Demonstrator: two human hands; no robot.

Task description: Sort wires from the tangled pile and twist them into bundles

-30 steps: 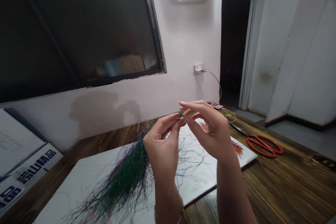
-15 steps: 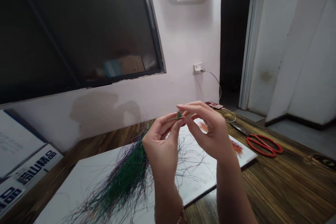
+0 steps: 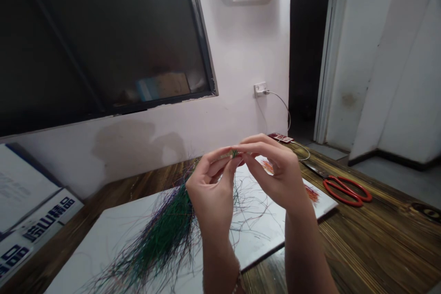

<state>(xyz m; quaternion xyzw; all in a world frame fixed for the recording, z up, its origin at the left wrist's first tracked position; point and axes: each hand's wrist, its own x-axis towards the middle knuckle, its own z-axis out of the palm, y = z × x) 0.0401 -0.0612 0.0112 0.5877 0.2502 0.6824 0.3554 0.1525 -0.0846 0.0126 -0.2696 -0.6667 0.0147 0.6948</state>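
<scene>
Both hands meet above the white board [image 3: 260, 232]. My left hand [image 3: 213, 181] pinches a small green bunch of thin strands [image 3: 234, 153] between thumb and fingers. From the other side, my right hand [image 3: 275, 170] closes on the same bunch, its forefinger lying across the top and its thumb near the bottom. Most of the green bunch is hidden by the fingertips. Below and left of my left hand, a large bundle of thin green, purple and dark strands [image 3: 163, 234] lies on the board, with loose strands spread to the right under the hands.
Red-handled scissors [image 3: 347, 190] rest on the wooden table [image 3: 372, 243] at the right. Small orange-red strand bunches [image 3: 312, 194] lie on the board behind my right arm. A white box [image 3: 31, 220] stands at the left. A white cable [image 3: 303, 152] runs from the wall socket [image 3: 261, 89].
My right forefinger has come down over the top of the green bunch, covering more of it. My left hand has barely moved. The big bundle stays put.
</scene>
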